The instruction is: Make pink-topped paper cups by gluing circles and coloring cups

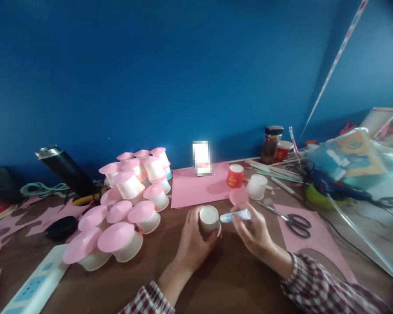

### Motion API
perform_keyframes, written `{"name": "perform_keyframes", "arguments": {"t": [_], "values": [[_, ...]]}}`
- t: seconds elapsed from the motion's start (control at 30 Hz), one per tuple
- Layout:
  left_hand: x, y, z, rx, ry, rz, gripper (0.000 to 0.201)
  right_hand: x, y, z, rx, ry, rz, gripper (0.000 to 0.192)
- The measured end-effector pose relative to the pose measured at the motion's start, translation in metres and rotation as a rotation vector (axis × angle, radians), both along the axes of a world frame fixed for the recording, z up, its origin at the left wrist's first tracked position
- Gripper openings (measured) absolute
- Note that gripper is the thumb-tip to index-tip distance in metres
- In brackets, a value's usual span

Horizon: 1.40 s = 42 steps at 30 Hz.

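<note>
My left hand (196, 237) is wrapped round a white paper cup (209, 216), whose round end faces up toward me. In my right hand (253, 231) is a glue stick (235, 216), held level with its tip pointing at the cup's right side. A bit of pink paper shows at the cup's lower right edge. Just beyond my hands lie a pink paper disc (238, 196), a red paper cup (235, 176) and a white paper cup lying near it (256, 187). Pink sheets (196, 187) are stacked behind.
Several cups with pink paper cone tops (119, 237) crowd the left. A power strip (36, 281), a black tape dispenser-like object (61, 228) and a black flask (67, 170) stand further left. Scissors (294, 222) rest on cut pink paper at right, near straws (275, 170) and a jar (271, 146).
</note>
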State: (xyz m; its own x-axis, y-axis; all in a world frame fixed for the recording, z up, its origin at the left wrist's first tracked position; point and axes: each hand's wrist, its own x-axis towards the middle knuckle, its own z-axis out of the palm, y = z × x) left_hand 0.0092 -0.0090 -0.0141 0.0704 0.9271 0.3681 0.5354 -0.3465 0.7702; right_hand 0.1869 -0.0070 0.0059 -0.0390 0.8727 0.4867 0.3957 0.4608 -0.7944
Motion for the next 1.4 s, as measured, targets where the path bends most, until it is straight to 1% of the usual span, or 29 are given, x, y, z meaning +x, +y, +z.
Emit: {"name": "perform_keyframes", "arguments": {"t": [0.1,0.23,0.37,0.5,0.6,0.73,0.87,0.97,1.07,1.27,1.4], "values": [[0.0,0.0,0.0,0.0,0.008,0.012,0.045,-0.001,0.0,-0.001,0.004,-0.003,0.001,0.009],[0.0,0.001,0.0,-0.023,0.025,0.054,0.047,-0.001,0.003,-0.006,0.006,0.04,-0.061,0.013],[0.001,0.002,0.002,-0.053,0.03,0.113,0.048,-0.003,0.005,-0.011,-0.07,0.05,-0.085,0.016],[0.001,0.001,0.002,-0.059,0.031,0.129,0.048,-0.004,0.004,-0.011,-0.101,0.084,-0.081,0.017],[0.001,0.002,0.002,-0.057,0.04,0.135,0.049,-0.004,0.005,-0.009,-0.128,0.186,-0.083,0.019],[0.002,0.002,0.003,-0.052,0.05,0.153,0.049,-0.007,0.009,-0.007,-0.266,0.409,-0.052,0.028],[0.004,0.003,0.004,-0.065,0.058,0.168,0.048,-0.012,0.011,-0.007,-0.353,0.525,-0.018,0.031],[0.005,0.003,0.004,-0.077,0.062,0.179,0.05,-0.014,0.01,-0.009,-0.366,0.567,0.021,0.031],[0.006,0.003,0.003,-0.083,0.07,0.187,0.051,-0.014,0.009,-0.011,-0.361,0.557,0.039,0.03],[0.006,0.003,0.003,-0.097,0.07,0.172,0.048,-0.014,0.009,-0.009,-0.355,0.582,0.061,0.029],[0.006,0.002,0.002,-0.098,0.064,0.172,0.048,-0.013,0.011,-0.011,-0.338,0.574,0.043,0.027]]}}
